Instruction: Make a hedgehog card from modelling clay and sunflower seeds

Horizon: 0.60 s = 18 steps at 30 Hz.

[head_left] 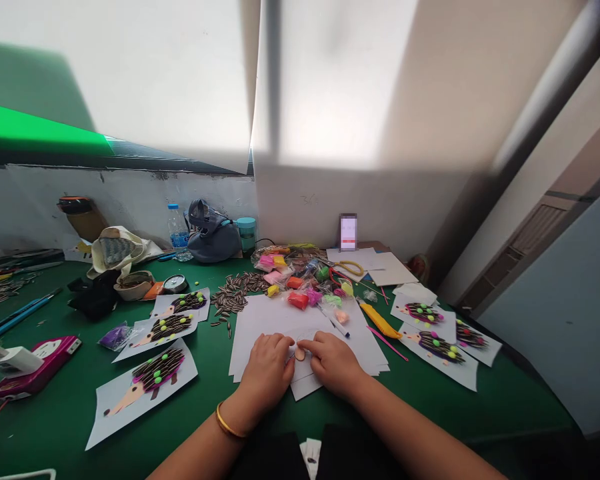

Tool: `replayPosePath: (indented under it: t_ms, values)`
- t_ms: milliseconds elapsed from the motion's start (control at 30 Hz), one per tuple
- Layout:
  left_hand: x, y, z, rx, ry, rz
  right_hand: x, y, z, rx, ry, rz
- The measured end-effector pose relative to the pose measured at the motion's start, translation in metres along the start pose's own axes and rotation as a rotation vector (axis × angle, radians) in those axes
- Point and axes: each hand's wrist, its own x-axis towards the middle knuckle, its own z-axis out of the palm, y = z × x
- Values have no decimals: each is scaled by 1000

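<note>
A small flattened piece of peach clay [300, 354] lies on white paper between my two hands. My left hand [269, 363] rests on the paper just left of it, its thumb and fingertips close to the clay's edge; whether they grip anything is too small to tell. The index finger of my right hand [333, 360] reaches out and touches the top of the clay, the other fingers curled under. Stacked white sheets [247, 323] lie beneath both hands. Behind them are bagged clays, among them a red one [298, 300], and a marker [341, 327].
Hedgehog pictures lie at left [123, 400] and right [463, 367]. Sunflower seeds [237, 291] are heaped behind the paper. A yellow cutter [380, 320] and pink tool [387, 342] lie to the right. Further back stand a bottle [179, 237], a phone [349, 232] and scissors [350, 268].
</note>
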Motion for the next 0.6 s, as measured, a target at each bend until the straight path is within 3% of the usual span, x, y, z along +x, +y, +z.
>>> replayPosePath:
  t_ms: [367,600]
  values:
    - [3,9,-11,45,-64,-7,0,5,0,121,46,35]
    - [2,10,-11,51,-75,-17,-2,4,1,77,26,-6]
